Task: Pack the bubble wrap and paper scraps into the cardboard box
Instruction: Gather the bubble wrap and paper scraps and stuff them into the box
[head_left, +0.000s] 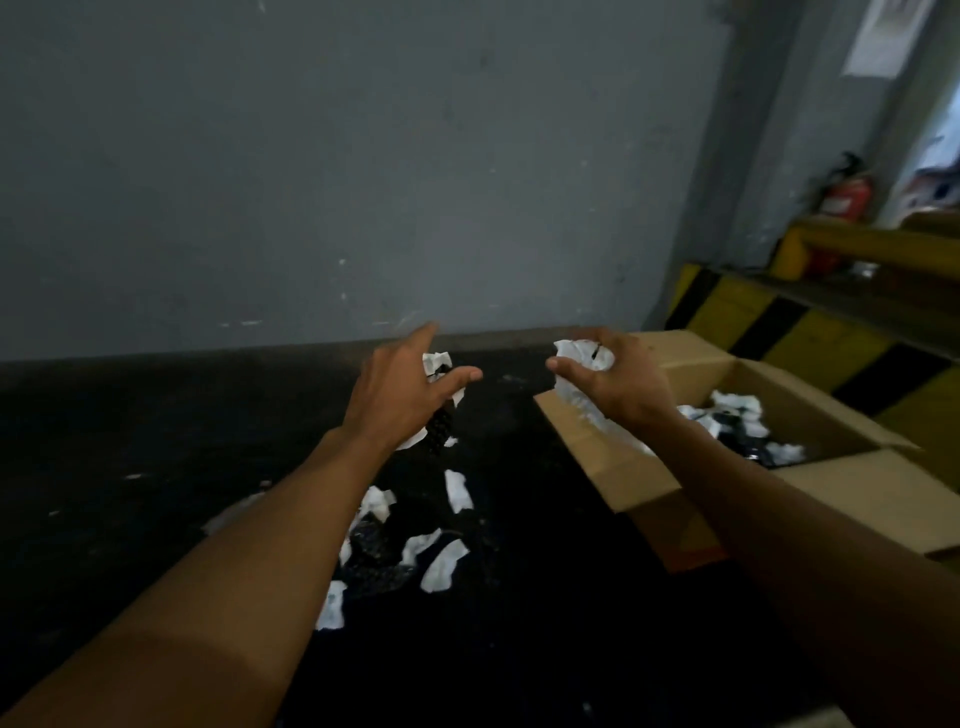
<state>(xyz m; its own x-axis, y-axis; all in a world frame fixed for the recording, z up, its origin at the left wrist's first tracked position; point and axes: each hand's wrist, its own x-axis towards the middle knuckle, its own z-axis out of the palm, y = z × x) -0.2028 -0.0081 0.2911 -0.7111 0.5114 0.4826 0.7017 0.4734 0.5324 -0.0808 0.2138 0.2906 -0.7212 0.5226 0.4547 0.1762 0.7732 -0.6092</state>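
My left hand (402, 392) is raised over the dark floor and holds a bundle of white paper scraps with dark bubble wrap (440, 415) hanging under the palm; its index finger and thumb stick out. My right hand (618, 382) grips a crumpled wad of white paper and clear wrap (582, 358) beside the near left flap of the open cardboard box (810, 415). Inside the box lie white scraps and dark wrap (743, 423). Several more white scraps and dark bubble wrap pieces (410, 540) lie on the floor below my left forearm.
A grey wall (337, 182) rises straight ahead. A yellow and black striped barrier (779, 322) runs behind the box at right, with a red fire extinguisher (847, 200) beyond it. The floor (130, 441) is dark.
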